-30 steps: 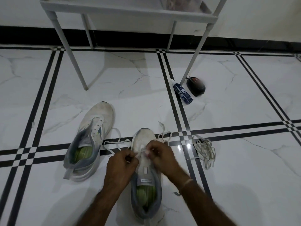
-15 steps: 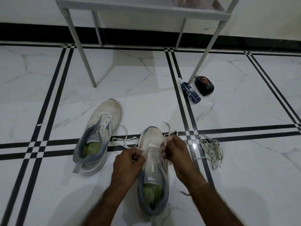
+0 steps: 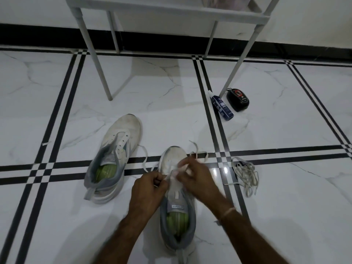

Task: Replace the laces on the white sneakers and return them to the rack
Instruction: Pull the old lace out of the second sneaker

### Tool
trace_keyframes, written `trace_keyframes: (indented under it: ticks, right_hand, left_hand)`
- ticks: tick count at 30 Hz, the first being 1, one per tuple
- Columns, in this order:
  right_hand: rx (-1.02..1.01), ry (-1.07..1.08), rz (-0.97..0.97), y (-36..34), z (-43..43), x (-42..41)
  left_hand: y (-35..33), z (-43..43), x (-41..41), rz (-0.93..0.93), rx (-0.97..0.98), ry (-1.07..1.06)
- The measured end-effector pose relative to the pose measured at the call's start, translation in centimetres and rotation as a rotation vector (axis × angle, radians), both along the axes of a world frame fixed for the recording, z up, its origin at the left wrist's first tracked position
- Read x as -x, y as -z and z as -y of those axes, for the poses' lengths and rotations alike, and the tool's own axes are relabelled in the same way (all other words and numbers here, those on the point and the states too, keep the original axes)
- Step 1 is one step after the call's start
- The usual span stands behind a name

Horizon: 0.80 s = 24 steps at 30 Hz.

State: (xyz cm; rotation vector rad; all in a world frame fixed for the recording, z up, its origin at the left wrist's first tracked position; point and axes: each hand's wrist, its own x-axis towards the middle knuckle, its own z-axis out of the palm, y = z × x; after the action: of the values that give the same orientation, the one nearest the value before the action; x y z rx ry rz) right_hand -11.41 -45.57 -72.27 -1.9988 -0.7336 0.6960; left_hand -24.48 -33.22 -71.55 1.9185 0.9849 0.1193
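The left hand [image 3: 148,189] and right hand [image 3: 198,178] sit curled over the near sneaker [image 3: 176,206], above its front eyelets, each pinching a run of its lace [image 3: 145,159]. The unlaced sneaker [image 3: 116,155] lies just left of the left hand. A loose lace bundle [image 3: 245,174] lies right of the right hand.

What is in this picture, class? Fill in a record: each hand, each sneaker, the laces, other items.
Left hand: pinches the lace beside the near sneaker
Right hand: pinches the same lace over the front eyelets
Near sneaker: between both hands, toe pointing away
Far sneaker: on floor to its left, eyelets bare
Loose lace bundle: on floor right of the hands
Rack: behind, by the wall
Other: blue bottle and black case beside a rack leg
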Motion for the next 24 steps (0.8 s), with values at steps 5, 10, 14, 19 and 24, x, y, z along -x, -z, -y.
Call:
trace_keyframes:
  ticks: [5, 10, 14, 19, 24]
  right_hand:
    - [-0.26, 0.227, -0.279, 0.8, -1.3, 0.7]
    - [-0.298, 0.237, -0.39, -0.7, 0.0, -0.2]
    - [0.182, -0.073, 0.287, 2.5, -0.7, 1.7]
    - [-0.509, 0.553, -0.801, -1.0, -1.3, -0.1]
    - [0.018, 0.004, 0.049, 0.1, -0.6, 0.4]
  left_hand:
    - [0.0, -0.1, 0.0, -0.025, -0.017, -0.004]
    - [0.5, -0.1, 0.3, -0.014, -0.005, -0.001]
    - [0.4, 0.0, 0.0, -0.02, -0.004, 0.02]
    - [0.1, 0.0, 0.3, -0.013, -0.004, 0.024]
    - [0.2, 0.3, 0.1, -0.021, -0.016, 0.056]
